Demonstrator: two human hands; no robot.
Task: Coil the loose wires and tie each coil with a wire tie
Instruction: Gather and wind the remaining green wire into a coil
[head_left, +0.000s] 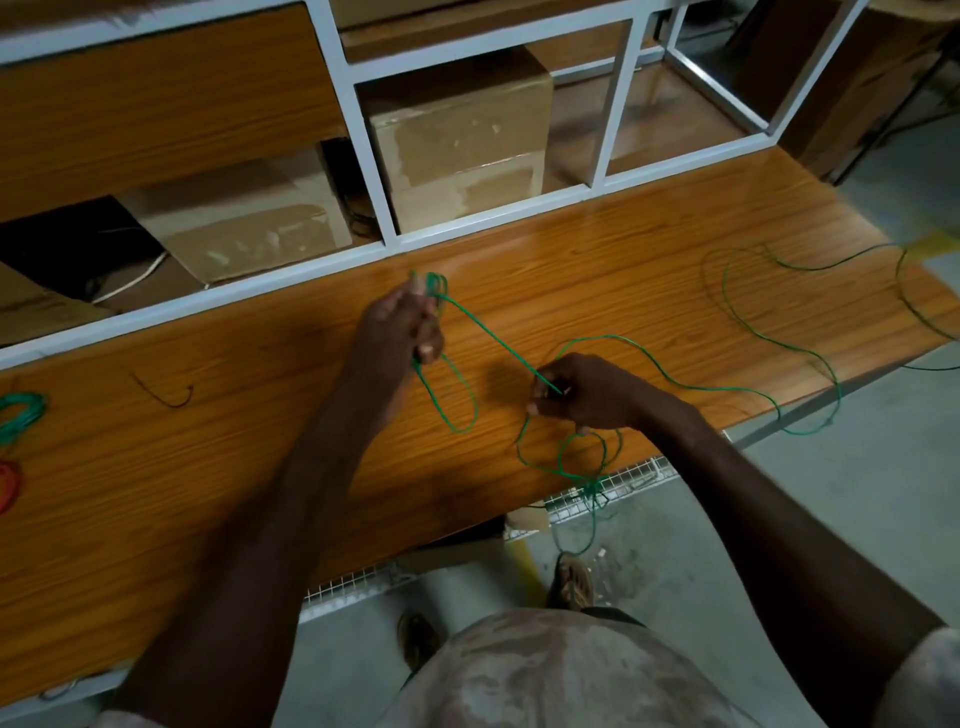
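Green wire (488, 338), wood-grain tabletop (649, 270)

The left frame edge cuts off a green coil (21, 413) and a red coil (9, 486) on the bench (208, 467). The green wire (769, 338) runs off the right edge. The left hand (402, 325) hides part of its loops.

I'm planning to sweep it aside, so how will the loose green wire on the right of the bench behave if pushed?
Probably floppy: the green wire lies in loose, wandering curves across the bench. It looks thin, so likely light and apt to slide or bunch rather than move as one. Part hangs over the front edge, and the right hand pinches the same strand, so it may drag or snag.
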